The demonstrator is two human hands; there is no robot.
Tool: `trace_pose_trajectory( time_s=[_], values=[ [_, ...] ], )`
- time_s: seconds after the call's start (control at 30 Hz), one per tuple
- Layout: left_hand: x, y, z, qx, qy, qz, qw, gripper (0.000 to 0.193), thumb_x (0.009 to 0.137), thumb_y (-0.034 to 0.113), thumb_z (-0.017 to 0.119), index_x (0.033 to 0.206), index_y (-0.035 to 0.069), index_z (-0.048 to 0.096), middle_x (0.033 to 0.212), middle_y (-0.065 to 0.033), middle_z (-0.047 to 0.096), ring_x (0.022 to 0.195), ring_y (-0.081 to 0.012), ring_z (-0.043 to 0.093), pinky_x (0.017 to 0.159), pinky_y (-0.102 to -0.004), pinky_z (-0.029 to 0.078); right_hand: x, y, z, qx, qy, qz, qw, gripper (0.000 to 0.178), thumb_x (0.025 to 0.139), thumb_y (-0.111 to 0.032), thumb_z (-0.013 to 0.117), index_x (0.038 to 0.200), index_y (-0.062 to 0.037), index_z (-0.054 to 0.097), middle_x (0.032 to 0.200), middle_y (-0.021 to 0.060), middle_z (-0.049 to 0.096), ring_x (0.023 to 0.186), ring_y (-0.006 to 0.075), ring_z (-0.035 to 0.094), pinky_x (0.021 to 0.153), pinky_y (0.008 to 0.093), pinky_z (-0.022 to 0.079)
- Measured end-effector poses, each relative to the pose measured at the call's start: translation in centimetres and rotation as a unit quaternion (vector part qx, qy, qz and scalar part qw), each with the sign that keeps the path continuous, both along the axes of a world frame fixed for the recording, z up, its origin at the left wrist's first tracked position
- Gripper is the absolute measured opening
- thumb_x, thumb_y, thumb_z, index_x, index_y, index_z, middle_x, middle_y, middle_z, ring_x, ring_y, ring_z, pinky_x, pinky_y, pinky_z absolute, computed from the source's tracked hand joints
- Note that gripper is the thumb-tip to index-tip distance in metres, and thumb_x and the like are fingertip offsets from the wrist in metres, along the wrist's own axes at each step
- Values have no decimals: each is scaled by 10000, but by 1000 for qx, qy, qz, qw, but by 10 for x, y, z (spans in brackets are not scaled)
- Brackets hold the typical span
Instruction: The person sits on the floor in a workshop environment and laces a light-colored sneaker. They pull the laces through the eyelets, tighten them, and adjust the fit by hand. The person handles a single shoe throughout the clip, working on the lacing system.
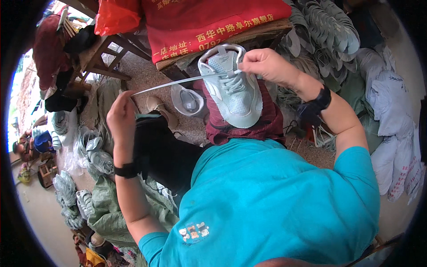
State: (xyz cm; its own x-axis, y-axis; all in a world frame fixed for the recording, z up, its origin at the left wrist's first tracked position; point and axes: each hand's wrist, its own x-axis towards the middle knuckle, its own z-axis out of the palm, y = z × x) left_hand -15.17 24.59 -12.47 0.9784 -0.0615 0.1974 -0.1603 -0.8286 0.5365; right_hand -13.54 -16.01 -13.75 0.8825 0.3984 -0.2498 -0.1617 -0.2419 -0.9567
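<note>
A pale grey-green sneaker rests on the dark red cloth over my lap, its toe toward me. The lower eyelets are threaded with lace. From the shoe's upper part a flat light shoelace runs taut to the left. My left hand pinches that lace, well away from the shoe. At the shoe's opening my right hand is closed, fingertips pinching lace close to the tongue.
Ahead stands a wooden bench draped with a red printed cloth. Another light shoe sits on the floor. Stacked shoe uppers and white sacks fill the right side. A green sack lies at left, with a person beyond.
</note>
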Motion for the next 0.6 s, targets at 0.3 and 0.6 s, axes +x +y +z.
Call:
trace_pose_trajectory(
  time_s=[0.3, 0.6],
  values=[
    [-7, 3, 3, 302, -159, -73, 937, 153, 928, 34, 569, 1050, 41, 661, 879, -75, 621, 723, -189, 577, 667, -259, 463, 8, -39, -22, -230, -330, 47, 914, 133, 882, -216, 635, 867, -85, 650, 729, 36, 614, 660, 240, 567, 665, 351, 471],
    [25, -17, 7, -783, 195, 140, 574, 224, 954, 9, 493, 1172, -24, 534, 882, -71, 566, 793, -130, 526, 732, -296, 438, 29, -62, -25, 71, 24, -241, 968, 157, 965, -179, 519, 989, -58, 616, 989, 113, 692, 870, 279, 682, 783, 391, 530]
  ],
)
